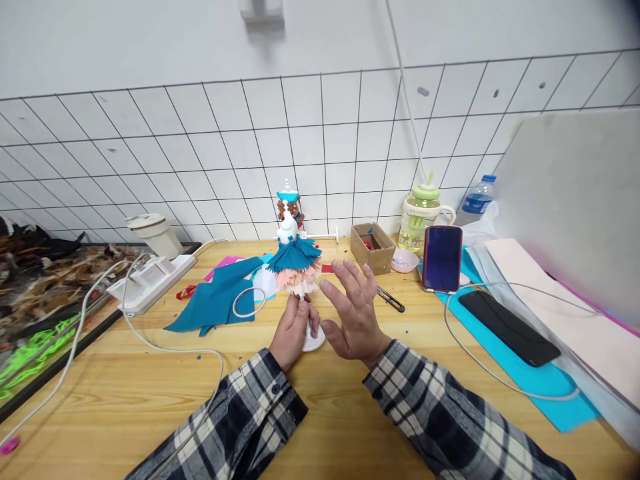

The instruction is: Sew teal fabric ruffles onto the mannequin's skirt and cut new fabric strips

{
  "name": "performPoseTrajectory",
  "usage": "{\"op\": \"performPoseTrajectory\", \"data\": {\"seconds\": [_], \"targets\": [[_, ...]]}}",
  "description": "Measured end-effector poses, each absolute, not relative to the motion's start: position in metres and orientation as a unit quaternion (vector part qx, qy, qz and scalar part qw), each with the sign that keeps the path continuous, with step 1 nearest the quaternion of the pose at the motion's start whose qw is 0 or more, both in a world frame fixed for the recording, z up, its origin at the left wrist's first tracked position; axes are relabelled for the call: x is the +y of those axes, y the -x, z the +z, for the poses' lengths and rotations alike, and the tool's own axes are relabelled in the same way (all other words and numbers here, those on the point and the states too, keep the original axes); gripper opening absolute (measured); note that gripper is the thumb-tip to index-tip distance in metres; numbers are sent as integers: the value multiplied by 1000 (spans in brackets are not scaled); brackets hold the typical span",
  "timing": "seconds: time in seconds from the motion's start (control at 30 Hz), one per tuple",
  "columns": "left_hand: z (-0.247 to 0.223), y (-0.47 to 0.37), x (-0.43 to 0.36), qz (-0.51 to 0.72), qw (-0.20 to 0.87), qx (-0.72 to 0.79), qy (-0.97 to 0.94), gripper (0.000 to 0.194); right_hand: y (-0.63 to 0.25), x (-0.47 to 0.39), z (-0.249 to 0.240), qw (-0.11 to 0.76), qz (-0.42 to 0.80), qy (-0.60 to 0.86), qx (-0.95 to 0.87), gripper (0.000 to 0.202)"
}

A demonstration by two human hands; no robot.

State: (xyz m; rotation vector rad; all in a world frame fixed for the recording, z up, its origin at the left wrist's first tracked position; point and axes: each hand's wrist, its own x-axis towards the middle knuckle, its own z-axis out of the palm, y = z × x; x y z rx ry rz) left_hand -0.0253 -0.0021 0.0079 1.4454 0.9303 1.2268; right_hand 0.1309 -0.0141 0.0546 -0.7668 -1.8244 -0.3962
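A small white figurine (287,227) stands upright in the middle, with brown curls, a light-blue hat and a layered skirt (296,257) of teal, peach and cream paper. Below the skirt, my left hand (293,330) is wrapped round its thin white stem, above a round white base (314,339) partly hidden by the fingers. My right hand (353,310) is just right of the skirt, fingers spread and holding nothing. Teal paper (215,300) lies to the left, with a white ring (249,303) over its edge.
A box cutter (391,300) lies right of my right hand, below a cardboard box (373,248). Farther right are a propped phone (442,259), a drink jug (419,217) and a black phone (509,328). A power strip (153,280) and loose white cable (175,349) occupy the left.
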Motion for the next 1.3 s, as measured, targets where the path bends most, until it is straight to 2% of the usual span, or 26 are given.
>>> {"op": "performPoseTrajectory", "data": {"seconds": [0.2, 0.33, 0.5, 0.67, 0.8, 0.87, 0.97, 1.07, 1.3], "targets": [[6, 24, -7, 501, 469, 384, -618, 28, -128, -11, 63, 473, -131, 365, -791, 67], [7, 25, -7, 474, 450, 391, -649, 29, -129, -11, 63, 442, -95, 378, -808, 61], [10, 25, -2, 482, 393, 410, -667, 28, -132, -9, 58, 488, -127, 354, -788, 63], [5, 26, 0, 488, 386, 441, -647, 29, -132, -5, 53, 463, -103, 349, -808, 64], [3, 28, 4, 488, 383, 449, -643, 27, -140, -1, 37, 536, -121, 317, -773, 62], [4, 29, 6, 486, 365, 461, -647, 30, -147, 0, 26, 565, -106, 321, -753, 57], [5, 31, 10, 490, 327, 480, -651, 34, -157, 1, 14, 562, -44, 376, -735, 50], [3, 35, 12, 490, 275, 524, -640, 33, -170, 4, 9, 504, 22, 457, -732, 45], [-7, 42, 38, 436, 192, 603, -640, 38, -238, 14, -6, 259, 34, 602, -754, 39]]}}
